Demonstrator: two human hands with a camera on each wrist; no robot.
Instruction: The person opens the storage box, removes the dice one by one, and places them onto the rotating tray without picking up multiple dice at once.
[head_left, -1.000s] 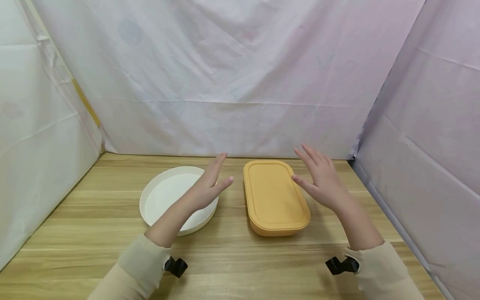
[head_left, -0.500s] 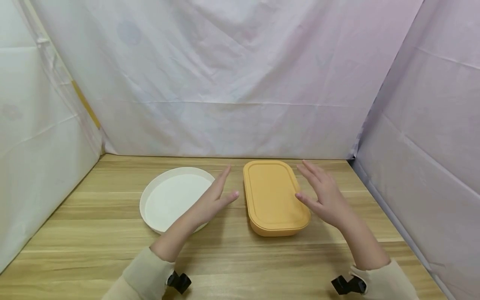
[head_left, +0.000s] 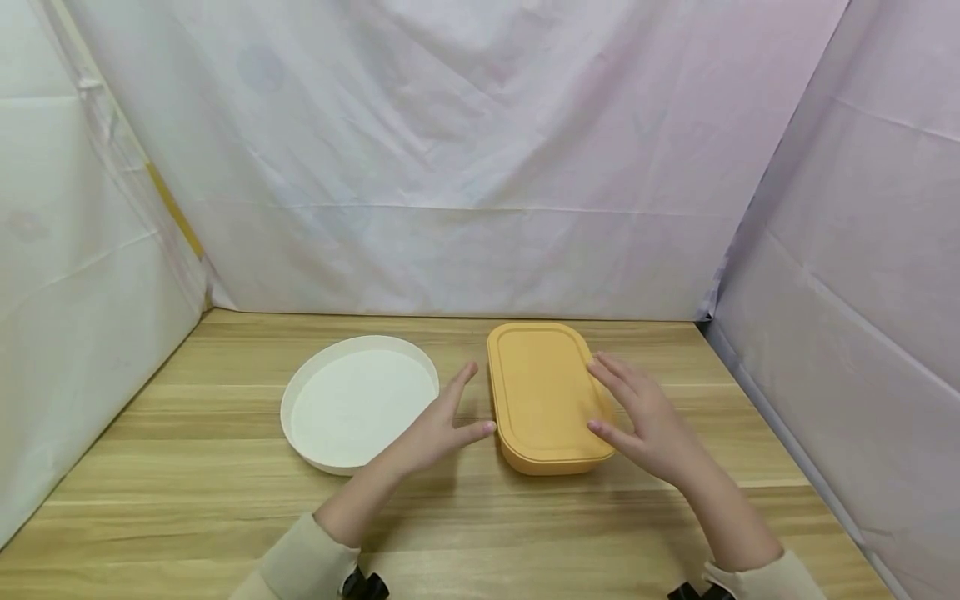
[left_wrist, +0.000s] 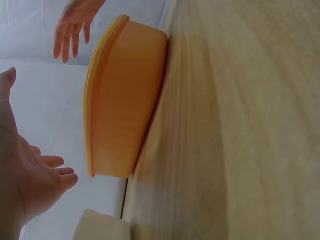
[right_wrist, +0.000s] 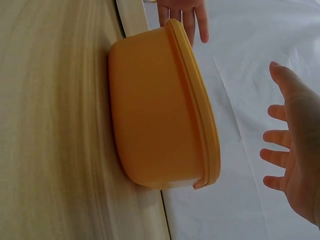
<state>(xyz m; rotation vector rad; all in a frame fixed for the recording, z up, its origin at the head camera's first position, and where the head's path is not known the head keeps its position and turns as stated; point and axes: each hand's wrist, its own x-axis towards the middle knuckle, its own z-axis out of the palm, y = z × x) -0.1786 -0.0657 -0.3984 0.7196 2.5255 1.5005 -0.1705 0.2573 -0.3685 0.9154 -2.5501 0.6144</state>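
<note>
An orange lidded box (head_left: 551,392) lies on the wooden table, its long sides running away from me. Left of it my left hand (head_left: 438,433) hovers with thumb and fingers spread, just short of the box's side. On the other side my right hand (head_left: 651,421) is held over the right edge of the lid, fingers apart. Both wrist views show a gap between each hand and the box (left_wrist: 127,100), and neither hand holds anything. A round white plate with a raised rim (head_left: 300,446) lies to the left, partly behind my left hand.
White cloth (head_left: 465,158) hangs behind the table, with further cloth walls at the left (head_left: 67,275) and right (head_left: 862,275). The wooden table top (head_left: 187,467) stretches around the plate and the box. A black wrist mount (head_left: 365,586) shows at the left cuff.
Both hands have come down and nearer to me, the left one also moving right toward the box. The plate and the box have stayed in place.
</note>
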